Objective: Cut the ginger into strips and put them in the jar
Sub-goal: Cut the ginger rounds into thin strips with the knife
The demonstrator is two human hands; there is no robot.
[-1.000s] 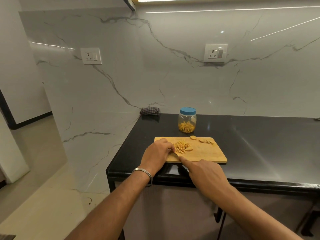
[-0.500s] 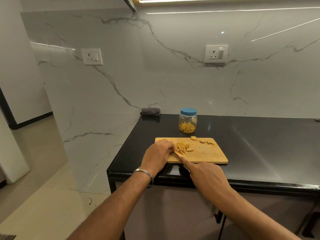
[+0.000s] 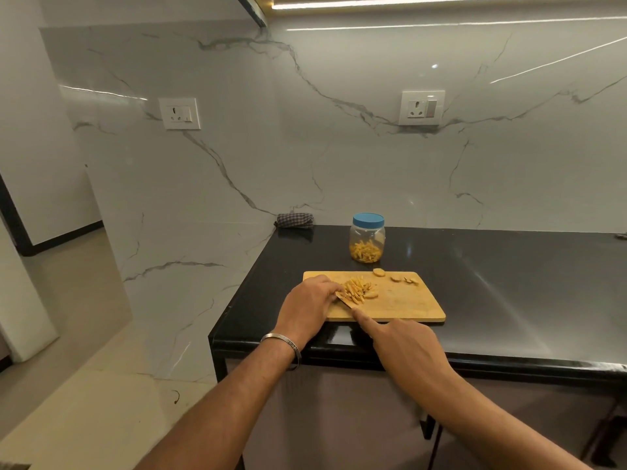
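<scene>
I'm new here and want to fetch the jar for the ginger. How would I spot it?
Find the black counter against the marble wall, then the wooden cutting board near its front edge. Just behind the board stands the jar: clear plastic, blue lid on, yellow ginger strips at the bottom, the only upright container there.

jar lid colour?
Blue; the jar lid shows best in the head view.

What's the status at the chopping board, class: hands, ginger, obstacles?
Left hand steadies ginger strips; right hand holds knife. Slices uncut. Jar lidded.
</scene>
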